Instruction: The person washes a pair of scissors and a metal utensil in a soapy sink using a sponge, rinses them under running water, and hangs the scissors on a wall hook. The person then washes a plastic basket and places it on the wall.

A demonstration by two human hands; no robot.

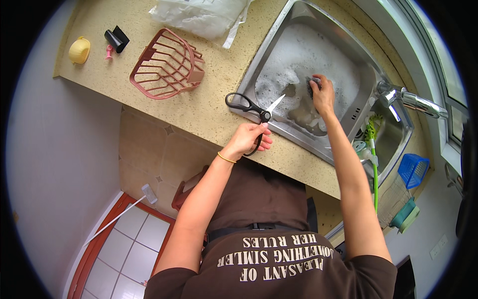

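Note:
My left hand (254, 137) grips one black handle of a pair of scissors (266, 115) at the near edge of the steel sink (289, 129). The scissors' blades are spread, one pointing over the water and the other handle reaching out left above the counter. Over the soapy water (310, 48), my right hand (323, 93) pinches a dark grey scrubbing pad (310, 88). White foam covers much of the basin, with a murky patch of water between the two hands. What lies beneath the suds is hidden.
A pink plastic basket (164, 71) and a clear plastic bag (203, 17) lie left of the sink on the speckled counter (220, 101). The chrome faucet (407, 99) projects at right. A green-handled brush (372, 142) leans in the smaller basin, near a blue basket (413, 170).

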